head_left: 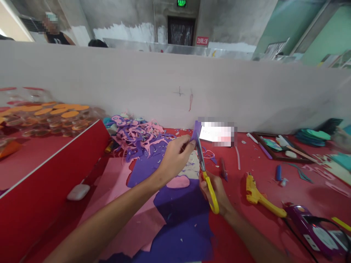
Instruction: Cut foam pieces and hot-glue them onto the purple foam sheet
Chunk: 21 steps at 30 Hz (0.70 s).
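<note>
My left hand [175, 155] pinches a small purple foam piece [195, 132] between thumb and fingers, held up over the table. My right hand [215, 191] grips yellow-handled scissors [206, 175], blades pointing up and meeting the purple piece. Below my hands lie large purple foam sheets [178, 208] and pink foam sheets [115, 182] on the red table [246, 226]. A pile of purple and pink offcuts [137, 135] sits behind my left hand.
A yellow glue gun [259, 197] and a purple glue gun [309, 224] lie at the right. A dark frame tray [279, 148] and teal foam discs [312, 137] are farther right. Orange discs [55, 109] sit left behind a red divider [55, 175]. A white partition [164, 84] is behind; a person sits beyond it.
</note>
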{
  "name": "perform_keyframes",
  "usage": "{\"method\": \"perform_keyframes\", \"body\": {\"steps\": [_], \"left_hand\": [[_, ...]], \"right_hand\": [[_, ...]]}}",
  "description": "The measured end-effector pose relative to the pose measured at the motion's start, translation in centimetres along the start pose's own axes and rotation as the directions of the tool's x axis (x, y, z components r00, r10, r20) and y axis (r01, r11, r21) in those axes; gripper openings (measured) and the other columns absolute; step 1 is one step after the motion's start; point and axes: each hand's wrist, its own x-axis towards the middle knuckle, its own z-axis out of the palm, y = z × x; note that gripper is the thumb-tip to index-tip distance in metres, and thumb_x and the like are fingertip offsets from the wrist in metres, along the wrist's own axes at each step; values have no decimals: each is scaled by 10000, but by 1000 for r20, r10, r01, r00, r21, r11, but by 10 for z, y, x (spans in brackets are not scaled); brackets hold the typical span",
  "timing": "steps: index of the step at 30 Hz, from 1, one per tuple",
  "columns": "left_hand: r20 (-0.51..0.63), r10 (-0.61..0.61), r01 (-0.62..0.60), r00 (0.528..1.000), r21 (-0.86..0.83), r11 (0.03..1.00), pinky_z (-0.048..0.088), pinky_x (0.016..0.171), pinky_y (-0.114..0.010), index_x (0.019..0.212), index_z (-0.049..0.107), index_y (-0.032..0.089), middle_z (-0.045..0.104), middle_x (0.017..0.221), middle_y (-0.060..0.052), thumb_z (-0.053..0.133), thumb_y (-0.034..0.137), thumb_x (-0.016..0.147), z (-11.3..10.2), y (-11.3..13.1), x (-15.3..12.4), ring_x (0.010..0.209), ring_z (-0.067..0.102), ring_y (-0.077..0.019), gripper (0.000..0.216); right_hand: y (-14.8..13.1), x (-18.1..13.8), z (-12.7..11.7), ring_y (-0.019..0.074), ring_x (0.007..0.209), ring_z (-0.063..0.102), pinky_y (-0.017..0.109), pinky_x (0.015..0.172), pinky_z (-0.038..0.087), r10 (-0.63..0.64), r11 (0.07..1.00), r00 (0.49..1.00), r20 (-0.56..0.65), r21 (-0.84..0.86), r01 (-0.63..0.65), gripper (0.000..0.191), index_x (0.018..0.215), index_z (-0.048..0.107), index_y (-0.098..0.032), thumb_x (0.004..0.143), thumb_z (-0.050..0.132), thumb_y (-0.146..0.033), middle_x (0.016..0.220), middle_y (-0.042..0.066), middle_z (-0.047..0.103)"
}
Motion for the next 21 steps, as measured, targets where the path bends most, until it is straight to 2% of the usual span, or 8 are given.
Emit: {"method": "perform_keyframes", "body": {"steps": [5,11,21], "left_hand": [[-11,4,-4,1000,-5,1000,275,548,-242,672,384,198,356,632,36,468,316,968,-2,1,0,589,355,-110,330],[-24,-4,4,1000,1,1000,264,564,-251,675,381,195,354,634,39,457,310,972,-2,4,-1,589,351,-107,328],[-51,-3,3,999,14,1000,260,567,-265,678,379,196,355,626,46,452,320,970,-1,2,-1,577,351,-103,325]], "right_hand": [[-1,0,1,108,466,355,244,407,270,25,997,1000,2,66,-25,602,749,440,-236,877,454,-824,528,-64,400],[-1,0,2,102,462,352,244,411,251,5,998,1000,5,65,-5,614,738,457,-225,889,436,-820,525,-61,413],[6,3,4,99,448,355,224,390,247,44,996,999,-15,82,-43,558,743,475,-227,853,519,-773,505,-64,414]]}}
